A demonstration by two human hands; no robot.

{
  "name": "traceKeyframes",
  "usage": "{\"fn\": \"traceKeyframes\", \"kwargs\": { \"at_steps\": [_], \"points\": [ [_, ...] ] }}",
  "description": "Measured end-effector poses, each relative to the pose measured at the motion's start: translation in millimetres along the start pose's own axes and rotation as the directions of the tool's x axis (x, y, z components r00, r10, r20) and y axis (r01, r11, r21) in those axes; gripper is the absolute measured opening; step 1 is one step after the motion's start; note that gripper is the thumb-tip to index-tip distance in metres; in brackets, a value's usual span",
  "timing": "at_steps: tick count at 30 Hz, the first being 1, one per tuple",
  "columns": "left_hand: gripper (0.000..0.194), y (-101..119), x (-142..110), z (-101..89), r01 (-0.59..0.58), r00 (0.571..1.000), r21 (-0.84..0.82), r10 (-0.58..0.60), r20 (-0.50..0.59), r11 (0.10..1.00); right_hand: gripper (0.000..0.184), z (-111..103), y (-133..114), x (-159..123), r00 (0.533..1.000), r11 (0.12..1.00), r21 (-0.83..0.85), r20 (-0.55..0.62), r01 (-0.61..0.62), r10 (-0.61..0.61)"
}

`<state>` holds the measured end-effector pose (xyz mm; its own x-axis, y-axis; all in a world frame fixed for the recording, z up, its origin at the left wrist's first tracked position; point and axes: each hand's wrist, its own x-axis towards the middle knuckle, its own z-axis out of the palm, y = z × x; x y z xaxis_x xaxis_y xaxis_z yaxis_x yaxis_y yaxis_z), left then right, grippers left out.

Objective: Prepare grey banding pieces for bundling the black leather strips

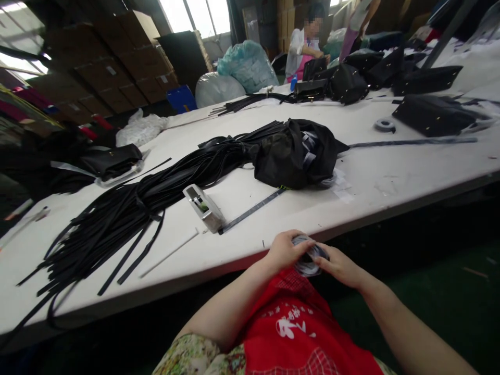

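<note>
The left hand (284,252) and the right hand (339,266) meet just below the near edge of the table (383,182), above a red apron (300,333), and both are closed around a small roll of tape (308,258) held between them; the left fingers curl over its top while the right fingers cup it from the side and underneath. The roll is off the table, in front of the person's body, close to the table edge. Just beyond the hands, on the white table, a tape dispenser (203,207) lies tilted, and a long dark ruler-like strip (253,209) runs from beside it toward a crumpled black bag (292,153). A thin pale stick (169,254) lies near the dispenser on the left. A thick bundle of black straps (117,219) spreads from the bag across the table to its left end, some ends hanging over the near edge. Further back lie another roll of tape (385,125), a long dark strip (414,141) and several black handbags (432,114). On the far side, another person (307,44) in a pale top works at the table, with cardboard boxes (117,57) and filled plastic sacks (246,65) behind.
</note>
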<state>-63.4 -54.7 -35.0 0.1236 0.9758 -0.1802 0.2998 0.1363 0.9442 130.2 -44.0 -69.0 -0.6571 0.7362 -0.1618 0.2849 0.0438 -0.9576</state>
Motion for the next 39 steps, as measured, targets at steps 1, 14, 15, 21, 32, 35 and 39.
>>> {"fn": "traceKeyframes", "kwargs": {
  "at_steps": [1, 14, 15, 21, 32, 35, 39],
  "points": [
    [0.03, -3, -2, -1.6, 0.002, 0.997, -0.031, -0.004, -0.072, 1.0, 0.052, 6, 0, 3, 1.0, 1.0, 0.029, -0.014, 0.007, -0.007],
    [0.038, -50, -54, -36.2, 0.048, 0.991, -0.052, -0.054, -0.122, 0.997, 0.04, 33, -31, 39, 0.969, 0.997, -0.054, 0.238, -0.052, 0.064],
    [0.038, -49, -60, -41.1, 0.028, 0.996, 0.022, -0.026, -0.082, 0.999, 0.037, 36, -36, 41, 0.945, 0.995, -0.089, 0.318, -0.053, 0.079],
    [0.04, -58, -101, -48.4, 0.03, 0.998, 0.136, -0.037, 0.048, 0.99, 0.023, 73, -48, 46, 0.807, 0.986, -0.167, 0.578, -0.031, 0.123],
    [0.033, -81, -130, -77.7, 0.136, 0.99, 0.04, -0.137, 0.023, 0.99, 0.047, 122, -41, 46, 0.814, 0.982, -0.138, 0.55, -0.129, 0.185],
    [0.031, -78, -130, -86.7, 0.018, 0.995, 0.109, -0.028, 0.092, 0.994, 0.043, 122, -54, 54, 0.766, 0.977, -0.153, 0.607, -0.145, 0.209],
    [0.03, -89, -135, -84.8, -0.07, 0.989, 0.13, 0.051, 0.141, 0.989, 0.042, 130, -52, 60, 0.735, 0.981, -0.126, 0.65, -0.145, 0.192]
  ]
}}
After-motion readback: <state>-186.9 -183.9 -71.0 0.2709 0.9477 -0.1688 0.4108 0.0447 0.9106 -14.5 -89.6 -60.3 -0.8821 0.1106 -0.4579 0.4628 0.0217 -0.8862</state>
